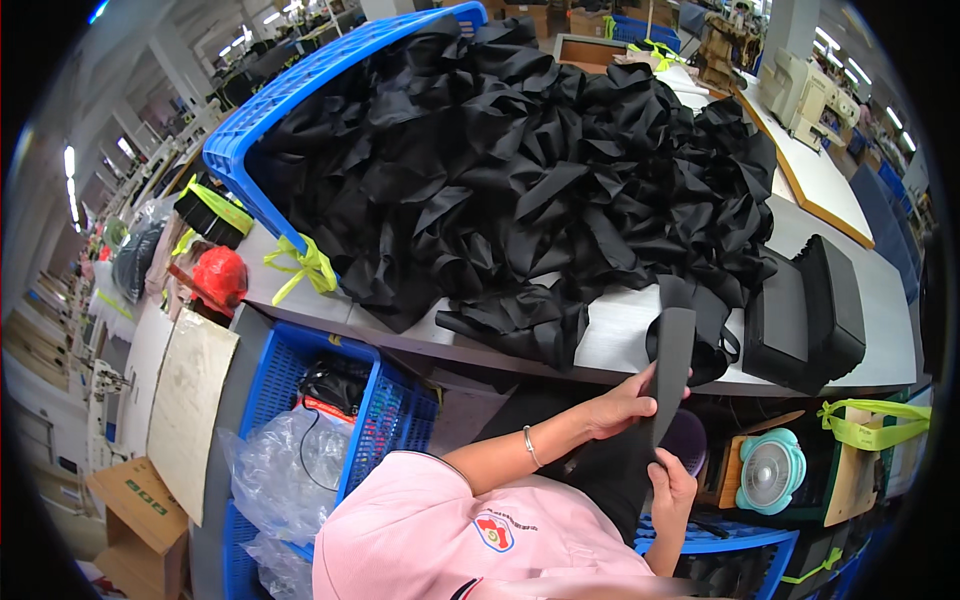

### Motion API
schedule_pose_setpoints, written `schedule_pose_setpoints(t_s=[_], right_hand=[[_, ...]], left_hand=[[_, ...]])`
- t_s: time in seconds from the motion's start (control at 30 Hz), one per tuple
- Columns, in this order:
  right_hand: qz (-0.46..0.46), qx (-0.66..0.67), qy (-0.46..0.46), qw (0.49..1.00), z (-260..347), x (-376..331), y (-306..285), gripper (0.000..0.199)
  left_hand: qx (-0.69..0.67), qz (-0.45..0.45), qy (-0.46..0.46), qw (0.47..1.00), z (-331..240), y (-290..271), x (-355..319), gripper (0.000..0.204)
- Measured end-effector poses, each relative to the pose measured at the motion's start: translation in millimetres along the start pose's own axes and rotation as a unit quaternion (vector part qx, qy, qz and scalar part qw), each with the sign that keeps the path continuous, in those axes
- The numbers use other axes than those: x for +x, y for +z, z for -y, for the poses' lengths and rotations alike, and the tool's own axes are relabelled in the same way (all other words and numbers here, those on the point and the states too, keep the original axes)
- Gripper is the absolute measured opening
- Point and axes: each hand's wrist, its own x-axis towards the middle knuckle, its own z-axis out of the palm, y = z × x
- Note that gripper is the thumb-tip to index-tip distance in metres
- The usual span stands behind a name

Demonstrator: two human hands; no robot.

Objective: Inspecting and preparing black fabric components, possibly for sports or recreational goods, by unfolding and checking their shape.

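Note:
A long, flat black fabric strip stands lengthwise in front of my body, its upper end over the table edge. My left hand is closed on its middle, the thumb lying across the front face. Lower down, my right hand is closed at the strip's bottom end, fingers curled and partly hidden. Beyond them a large heap of loose black fabric pieces covers much of the grey table. To the right, neat stacks of black pieces lie near the table's front edge.
A tipped blue crate borders the heap at left. Below the table stand a blue crate with clear plastic bags and a small turquoise fan. A red bundle sits at left; a sewing machine stands far right.

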Motion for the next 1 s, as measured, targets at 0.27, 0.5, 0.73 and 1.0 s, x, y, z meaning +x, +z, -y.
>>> schedule_pose_setpoints(t_s=[0.27,0.5,0.73,1.0], right_hand=[[-0.157,-0.076,-0.129,0.976,2.6,10.7,29.8,0.068],[-0.012,-0.078,-0.005,0.997,-11.4,-6.5,3.8,0.042],[-0.097,-0.070,0.013,0.993,-36.8,-26.7,-3.1,0.042],[-0.147,-0.181,0.029,0.972,-45.5,-0.7,-8.6,0.048]], left_hand=[[-0.043,-0.088,-0.025,0.995,-16.6,14.3,-9.0,0.046],[-0.019,-0.154,0.027,0.988,-2.3,9.9,-12.4,0.044],[0.162,-0.284,0.035,0.944,18.4,-14.7,5.0,0.033],[0.715,-0.202,0.164,0.649,11.7,-56.4,76.9,0.037]])
